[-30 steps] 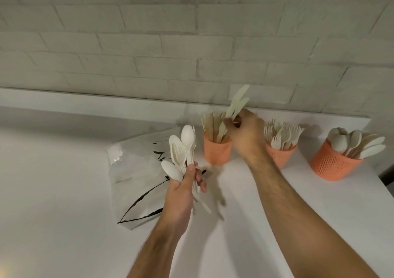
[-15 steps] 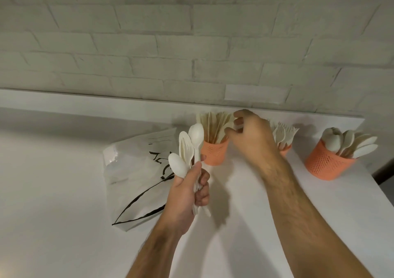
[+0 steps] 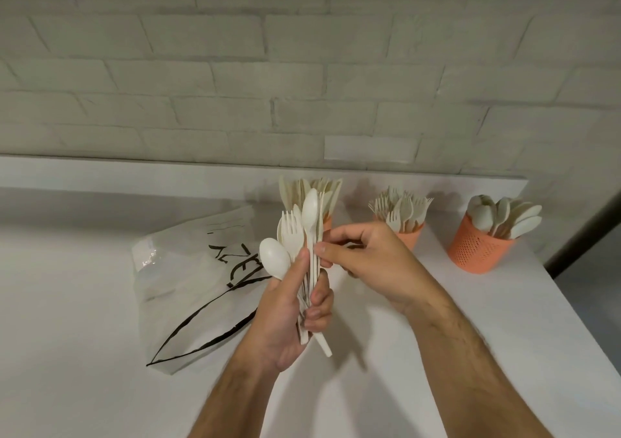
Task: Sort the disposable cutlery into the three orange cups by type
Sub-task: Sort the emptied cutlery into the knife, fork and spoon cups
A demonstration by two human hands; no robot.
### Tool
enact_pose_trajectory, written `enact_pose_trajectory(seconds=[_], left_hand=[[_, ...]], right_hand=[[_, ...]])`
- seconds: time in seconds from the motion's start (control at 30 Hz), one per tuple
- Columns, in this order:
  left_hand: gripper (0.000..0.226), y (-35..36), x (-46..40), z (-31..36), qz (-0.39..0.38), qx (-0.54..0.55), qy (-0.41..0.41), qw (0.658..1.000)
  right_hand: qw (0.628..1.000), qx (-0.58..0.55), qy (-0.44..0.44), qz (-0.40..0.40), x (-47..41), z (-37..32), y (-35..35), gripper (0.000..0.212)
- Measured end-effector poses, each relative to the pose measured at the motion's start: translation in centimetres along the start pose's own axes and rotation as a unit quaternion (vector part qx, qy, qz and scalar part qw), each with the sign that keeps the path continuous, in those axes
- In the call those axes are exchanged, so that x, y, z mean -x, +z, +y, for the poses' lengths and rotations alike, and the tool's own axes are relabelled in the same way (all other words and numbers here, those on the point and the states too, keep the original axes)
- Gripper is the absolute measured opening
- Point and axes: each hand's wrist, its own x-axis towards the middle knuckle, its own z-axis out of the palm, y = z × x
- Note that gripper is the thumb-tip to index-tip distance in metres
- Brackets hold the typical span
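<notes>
Orange knife cup [image 3: 327, 223] mostly hidden behind left hand's [image 3: 289, 306] cutlery bundle [image 3: 304, 236].

There's a crinkly clear plastic bag [image 3: 188, 290] with black lettering and black lines lying flat on the white counter [image 3: 67, 303], and a pale grey-white brick wall [image 3: 302, 68] running along behind the counter's raised back ledge [image 3: 134, 172]

In front of me a wall [image 3: 302, 68] of pale painted brick fills the upper view, its mortar lines soft in dim, even light. Below it runs a low white ledge [image 3: 134, 175], and my white counter [image 3: 67, 303] spreads beneath, ending at a dark gap [image 3: 584, 236] on the right.
</notes>
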Motion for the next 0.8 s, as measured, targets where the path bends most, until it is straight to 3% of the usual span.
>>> enact_pose_trajectory(seconds=[0.27, 0.5, 0.73, 0.8], left_hand=[[0.029, 0.3, 0.0, 0.0, 0.027, -0.063, 0.02, 0.997], [0.019, 0.3, -0.3, -0.6, 0.106, -0.143, 0.031, 0.984], [0.033, 0.6, -0.5, -0.4, 0.103, -0.107, 0.009, 0.989], [0.036, 0.7, -0.5, -0.3, 0.094, -0.097, 0.003, 0.991]], right_hand=[[0.997, -0.072, -0.007, 0.011, 1.0, -0.3, -0.1, 0.009], [0.976, -0.15, -0.095, 0.128, 1.3, -0.6, -0.4, 0.005], [0.997, -0.016, -0.027, 0.07, 2.2, -0.3, -0.5, 0.011], [0.994, 0.041, -0.012, 0.096, 2.3, 0.0, 0.1, 0.012]])
